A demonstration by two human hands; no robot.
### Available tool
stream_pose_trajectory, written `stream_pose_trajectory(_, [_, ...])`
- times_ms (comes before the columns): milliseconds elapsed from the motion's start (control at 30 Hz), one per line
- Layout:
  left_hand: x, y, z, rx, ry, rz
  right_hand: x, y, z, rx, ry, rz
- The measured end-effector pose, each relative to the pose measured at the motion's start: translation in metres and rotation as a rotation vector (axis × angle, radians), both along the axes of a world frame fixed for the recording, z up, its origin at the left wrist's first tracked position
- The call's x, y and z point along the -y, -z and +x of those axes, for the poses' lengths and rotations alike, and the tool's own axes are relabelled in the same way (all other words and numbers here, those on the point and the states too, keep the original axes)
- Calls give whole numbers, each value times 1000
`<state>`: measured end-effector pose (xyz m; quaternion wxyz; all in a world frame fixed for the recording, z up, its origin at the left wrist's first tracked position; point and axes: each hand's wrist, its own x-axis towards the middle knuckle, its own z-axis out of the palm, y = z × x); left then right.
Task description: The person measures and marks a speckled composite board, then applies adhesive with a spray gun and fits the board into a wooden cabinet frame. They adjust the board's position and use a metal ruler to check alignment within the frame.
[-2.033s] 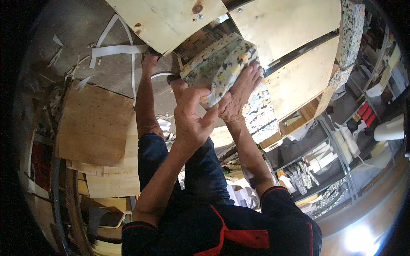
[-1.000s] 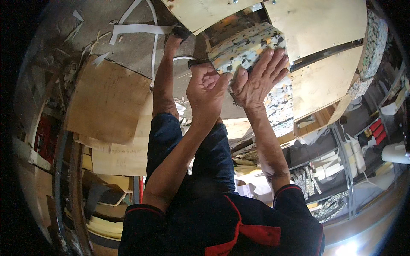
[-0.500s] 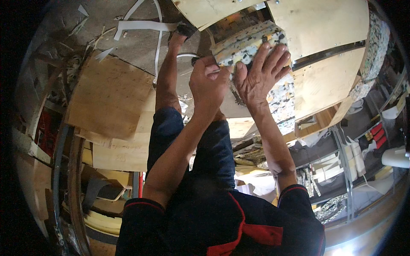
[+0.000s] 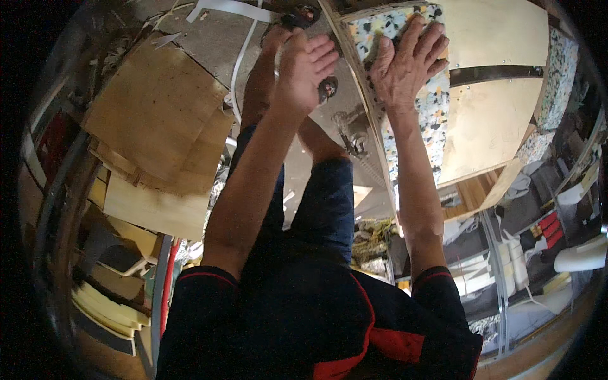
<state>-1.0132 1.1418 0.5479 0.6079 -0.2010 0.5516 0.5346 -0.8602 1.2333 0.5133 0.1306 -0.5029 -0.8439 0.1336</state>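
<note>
Under my right hand lies a strip of speckled foam, white and pale blue with black and orange flecks. That hand rests flat on its top with the fingers spread. The foam runs along the near edge of a pale plywood frame. My left hand is lifted in the air, left of the foam and apart from it. Its fingers are stretched out, slightly blurred, and nothing shows in them. A thin wooden edge borders the foam on its left side.
Plywood sheets are stacked at the left. White strips lie on the floor near my feet. Another speckled foam piece covers the frame's far right side. Shelves with white rolls stand at the lower right.
My left hand has come away from the foam's edge, moving up and left, and its fingers have opened. My right hand has shifted slightly up and right, still on the foam. The view has shifted too.
</note>
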Motion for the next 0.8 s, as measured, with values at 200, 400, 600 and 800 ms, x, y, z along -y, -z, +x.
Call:
stream_pose_trajectory(200, [14, 9, 33, -95, -92, 72, 15, -17, 2, -100, -257, 82])
stream_pose_trajectory(400, [7, 32, 49, -94, -226, 242, 28, -6, -16, -49, -309, 119])
stream_pose_trajectory(600, [2, 41, 49, -137, -189, 341, 27, 6, -10, -109, -330, 181])
stream_pose_trajectory(800, [-4, 47, 50, 7, -199, 369, 23, 11, -15, -197, -340, 231])
